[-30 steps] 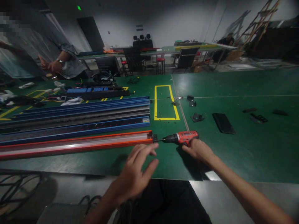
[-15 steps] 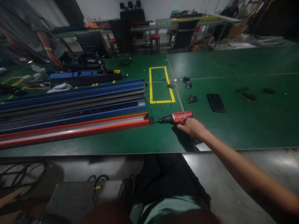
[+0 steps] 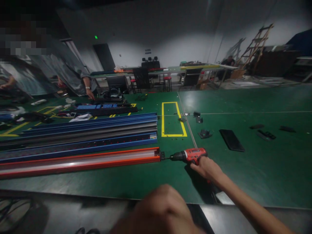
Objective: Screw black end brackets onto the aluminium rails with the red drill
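Observation:
My right hand (image 3: 207,168) is closed around the grip of a red and black cordless drill (image 3: 196,155). The drill lies level, its bit pointing left at a small black end piece (image 3: 162,156) on the end of a long red rail (image 3: 97,164). Bit and end piece appear to meet, though contact is too small to confirm. Low in the middle, very close to the camera, a blurred skin-coloured shape looks like my left hand (image 3: 167,208); its fingers cannot be made out.
Behind the red rail lie several blue and black rails (image 3: 136,139). A yellow taped rectangle (image 3: 163,120) marks the green table (image 3: 268,175). To the right are a dark flat phone-like slab (image 3: 231,140) and small black parts (image 3: 204,133). People (image 3: 73,71) stand at the far left.
The view has tipped upward, so the table sits lower in the picture. The blurred shape has risen into the bottom middle. The drill stays at the rail's end in my right hand.

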Tool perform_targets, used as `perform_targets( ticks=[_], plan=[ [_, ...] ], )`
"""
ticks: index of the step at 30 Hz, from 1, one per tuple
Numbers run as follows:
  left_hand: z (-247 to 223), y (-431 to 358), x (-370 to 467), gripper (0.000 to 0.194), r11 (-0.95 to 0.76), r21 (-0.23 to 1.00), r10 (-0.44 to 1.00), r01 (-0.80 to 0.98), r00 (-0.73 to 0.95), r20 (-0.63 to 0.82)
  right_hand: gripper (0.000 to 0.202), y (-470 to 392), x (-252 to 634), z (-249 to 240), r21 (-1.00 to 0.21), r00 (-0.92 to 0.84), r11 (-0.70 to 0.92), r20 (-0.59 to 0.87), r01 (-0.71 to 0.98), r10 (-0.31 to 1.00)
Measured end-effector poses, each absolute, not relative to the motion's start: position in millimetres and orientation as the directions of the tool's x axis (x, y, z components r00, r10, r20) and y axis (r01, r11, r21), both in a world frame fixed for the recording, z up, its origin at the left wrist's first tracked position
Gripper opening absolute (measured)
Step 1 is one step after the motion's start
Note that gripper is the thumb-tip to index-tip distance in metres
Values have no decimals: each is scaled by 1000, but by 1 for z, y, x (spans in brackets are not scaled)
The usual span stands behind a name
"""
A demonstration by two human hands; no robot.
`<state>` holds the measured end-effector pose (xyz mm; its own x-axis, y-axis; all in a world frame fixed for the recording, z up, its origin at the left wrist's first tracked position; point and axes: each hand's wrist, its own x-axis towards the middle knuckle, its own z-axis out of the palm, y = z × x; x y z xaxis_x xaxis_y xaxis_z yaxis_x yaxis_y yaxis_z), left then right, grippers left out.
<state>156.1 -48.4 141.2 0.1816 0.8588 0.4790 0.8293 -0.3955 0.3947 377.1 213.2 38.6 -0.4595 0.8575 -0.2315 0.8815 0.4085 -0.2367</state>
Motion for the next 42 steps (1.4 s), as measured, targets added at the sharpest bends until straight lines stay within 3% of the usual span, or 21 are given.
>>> perform_targets(
  ticks=[3,6,8,11,14,21,34,42],
  plan=[
    [108,3,91,33,-256,359,886,898,70,458,45,214,378,36,-239,-470,420,-216,875,856],
    [60,34,20,59,-89,165,927,982,21,375,42,213,378,36,-270,-479,419,-224,867,849],
    [32,41,-13,76,-31,119,960,992,-4,278,41,213,377,39,-272,-460,397,-232,877,857],
    [10,43,-31,87,59,69,989,996,-67,133,41,212,376,41,-253,-440,382,-234,889,867],
    [9,44,-27,86,94,36,994,995,-96,61,40,213,376,41,-247,-437,379,-253,892,863],
    [17,47,-22,79,122,44,991,992,-123,44,42,214,376,42,-232,-458,406,-255,884,851],
    [16,49,-23,86,117,98,991,988,-122,48,48,214,378,43,-207,-498,455,-278,866,821],
    [17,48,-23,76,108,89,990,990,-116,80,46,213,377,43,-239,-481,426,-265,873,836]
  ],
)
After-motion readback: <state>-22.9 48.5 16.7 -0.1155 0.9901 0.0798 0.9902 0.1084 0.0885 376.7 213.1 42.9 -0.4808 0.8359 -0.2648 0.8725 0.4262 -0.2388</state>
